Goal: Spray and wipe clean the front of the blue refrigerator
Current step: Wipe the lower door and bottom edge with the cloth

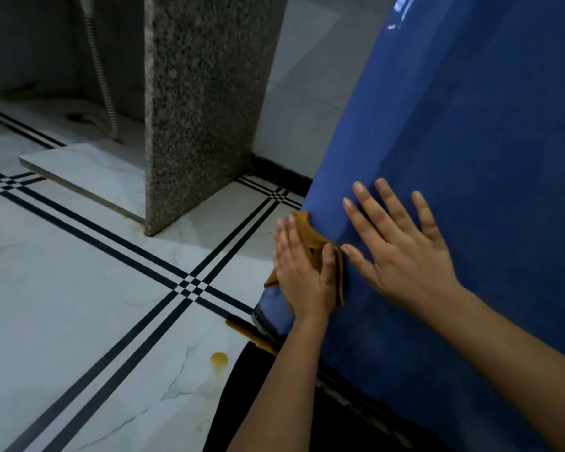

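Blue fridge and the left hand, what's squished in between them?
An orange-brown cloth. The left hand presses it flat against the edge of the blue fridge. The head view shows it.

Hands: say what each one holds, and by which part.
Left hand presses the middle of the brown cloth flat against the edge of the refrigerator. Right hand lies flat on its blue front, holding nothing.
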Demonstrator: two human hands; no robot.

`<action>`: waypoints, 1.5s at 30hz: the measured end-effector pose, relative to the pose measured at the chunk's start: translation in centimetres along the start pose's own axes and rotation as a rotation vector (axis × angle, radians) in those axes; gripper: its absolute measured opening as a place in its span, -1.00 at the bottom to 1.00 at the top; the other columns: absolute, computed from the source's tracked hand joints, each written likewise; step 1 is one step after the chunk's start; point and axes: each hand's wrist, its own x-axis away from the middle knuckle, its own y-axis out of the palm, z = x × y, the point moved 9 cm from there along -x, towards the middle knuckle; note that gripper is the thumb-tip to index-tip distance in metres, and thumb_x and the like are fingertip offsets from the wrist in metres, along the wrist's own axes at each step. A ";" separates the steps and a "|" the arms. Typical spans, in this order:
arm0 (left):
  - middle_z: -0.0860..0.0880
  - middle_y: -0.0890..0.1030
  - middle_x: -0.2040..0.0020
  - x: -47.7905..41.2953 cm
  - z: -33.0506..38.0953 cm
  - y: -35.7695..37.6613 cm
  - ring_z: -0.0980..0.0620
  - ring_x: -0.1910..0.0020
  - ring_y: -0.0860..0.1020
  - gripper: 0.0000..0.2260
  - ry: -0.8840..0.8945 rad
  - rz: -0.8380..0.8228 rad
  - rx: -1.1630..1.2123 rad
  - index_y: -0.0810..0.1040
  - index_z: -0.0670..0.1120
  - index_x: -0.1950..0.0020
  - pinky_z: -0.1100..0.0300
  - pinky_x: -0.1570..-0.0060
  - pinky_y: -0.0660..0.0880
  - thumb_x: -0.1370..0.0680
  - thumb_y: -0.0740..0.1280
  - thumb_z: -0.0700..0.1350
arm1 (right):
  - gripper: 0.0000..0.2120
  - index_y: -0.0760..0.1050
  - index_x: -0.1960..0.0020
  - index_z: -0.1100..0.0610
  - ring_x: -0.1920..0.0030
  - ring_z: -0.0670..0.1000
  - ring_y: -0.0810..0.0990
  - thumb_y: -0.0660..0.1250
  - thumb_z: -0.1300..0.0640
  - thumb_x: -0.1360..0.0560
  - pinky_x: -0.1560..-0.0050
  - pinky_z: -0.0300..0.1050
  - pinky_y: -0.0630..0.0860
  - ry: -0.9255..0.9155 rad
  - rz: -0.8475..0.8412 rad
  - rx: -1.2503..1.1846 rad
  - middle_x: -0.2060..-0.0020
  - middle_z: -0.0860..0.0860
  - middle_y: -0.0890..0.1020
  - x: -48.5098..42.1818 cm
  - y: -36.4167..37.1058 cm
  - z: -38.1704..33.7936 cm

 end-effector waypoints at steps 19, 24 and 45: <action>-0.06 0.00 -0.51 2.1 0.4 0.8 0.02 -0.49 -0.10 -0.30 -0.004 0.005 -0.103 -0.10 -0.06 -0.51 -0.06 -0.44 -0.05 -0.51 -0.13 0.35 | -0.46 0.17 -0.48 0.14 -0.46 0.04 0.12 -0.04 -0.13 -0.61 -0.41 0.09 -0.07 0.182 -0.008 -0.013 -0.46 0.05 0.22 5.0 -1.1 3.7; -0.11 0.02 -0.51 2.5 5.0 1.8 -0.06 -0.49 -0.04 -0.45 0.211 -0.081 -0.132 -0.06 -0.06 -0.50 -0.02 -0.42 -0.07 -0.59 -0.10 0.19 | -0.53 0.24 -0.44 0.16 -0.46 0.03 0.11 0.00 -0.03 -0.60 -0.44 0.05 -0.04 0.433 0.042 -0.197 -0.43 0.05 0.25 9.4 -2.9 7.0; 0.08 0.56 -0.13 1.2 16.6 -1.6 0.23 -0.14 0.49 -0.73 0.504 -0.685 0.215 0.53 0.02 -0.17 0.34 -0.15 0.37 -0.53 0.19 0.03 | -0.89 0.52 0.03 0.10 0.15 -0.06 0.58 0.38 0.23 -0.45 0.05 -0.10 0.54 1.685 0.613 -1.254 0.13 0.06 0.64 17.0 -4.1 7.8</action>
